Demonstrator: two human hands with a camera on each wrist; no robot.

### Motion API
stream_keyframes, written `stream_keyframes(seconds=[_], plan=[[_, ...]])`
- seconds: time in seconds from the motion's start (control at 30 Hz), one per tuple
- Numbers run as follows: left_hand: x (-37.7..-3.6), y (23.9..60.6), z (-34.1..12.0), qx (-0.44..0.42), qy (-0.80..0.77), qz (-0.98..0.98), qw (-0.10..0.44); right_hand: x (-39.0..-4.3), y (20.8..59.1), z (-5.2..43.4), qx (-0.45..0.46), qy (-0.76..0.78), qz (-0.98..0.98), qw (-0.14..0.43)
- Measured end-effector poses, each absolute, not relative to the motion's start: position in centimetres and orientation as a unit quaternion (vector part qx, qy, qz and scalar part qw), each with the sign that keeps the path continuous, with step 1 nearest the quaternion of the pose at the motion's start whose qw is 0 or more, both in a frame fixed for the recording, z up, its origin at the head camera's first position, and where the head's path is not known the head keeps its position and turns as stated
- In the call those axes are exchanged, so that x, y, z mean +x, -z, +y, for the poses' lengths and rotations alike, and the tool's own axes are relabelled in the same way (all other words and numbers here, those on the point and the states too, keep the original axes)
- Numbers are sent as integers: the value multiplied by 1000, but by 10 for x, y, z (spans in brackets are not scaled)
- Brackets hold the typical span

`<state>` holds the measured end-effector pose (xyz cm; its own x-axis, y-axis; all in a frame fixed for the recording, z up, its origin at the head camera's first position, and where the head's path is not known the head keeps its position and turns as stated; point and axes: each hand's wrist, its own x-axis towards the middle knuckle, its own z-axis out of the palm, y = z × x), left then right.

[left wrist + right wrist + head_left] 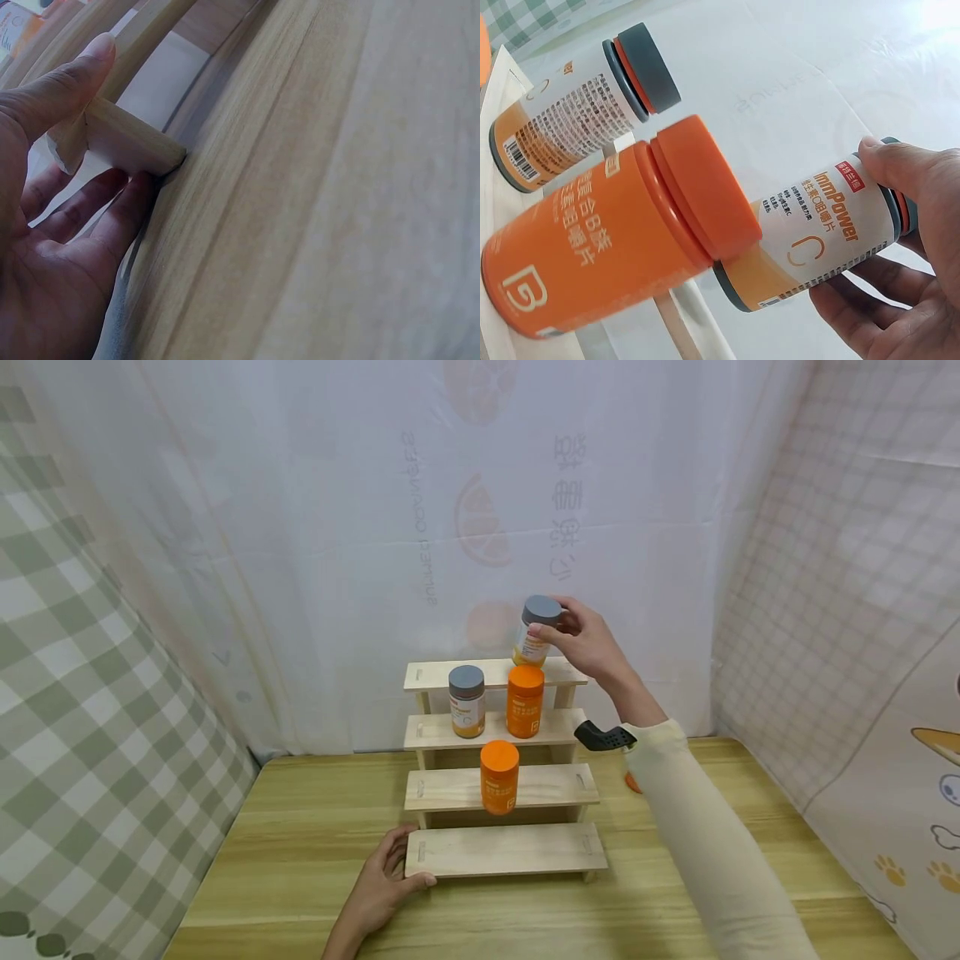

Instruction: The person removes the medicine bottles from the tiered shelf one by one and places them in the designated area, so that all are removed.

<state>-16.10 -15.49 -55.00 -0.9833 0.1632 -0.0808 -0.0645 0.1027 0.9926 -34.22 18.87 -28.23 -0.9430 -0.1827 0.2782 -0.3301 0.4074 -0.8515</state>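
Observation:
My right hand [597,647] holds a grey-lidded vitamin bottle [531,645] at the right part of the top step, thumb on one side and fingers on the other. In the right wrist view its label reads ImmPower [817,225]. My left hand [377,878] grips the left end of the lowest step of a wooden tiered shelf [510,850], thumb over its front edge. On the step below the top stand another grey-lidded bottle [467,706] and an orange bottle [524,706]. A second orange bottle [499,779] stands one step lower.
The shelf stands on a wood-grain table [315,827]. A small orange thing [633,782] shows on the table, mostly hidden behind the right sleeve [697,827]. A white curtain [315,568] hangs behind, with a checked cloth [60,693] on the left.

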Motion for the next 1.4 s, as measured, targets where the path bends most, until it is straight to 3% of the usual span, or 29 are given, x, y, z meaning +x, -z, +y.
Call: stream_keyframes(seconds=[1.4], plan=[[-162,551,-157,50,-666,741,76,-302,300,289,67,-498,-856,121]])
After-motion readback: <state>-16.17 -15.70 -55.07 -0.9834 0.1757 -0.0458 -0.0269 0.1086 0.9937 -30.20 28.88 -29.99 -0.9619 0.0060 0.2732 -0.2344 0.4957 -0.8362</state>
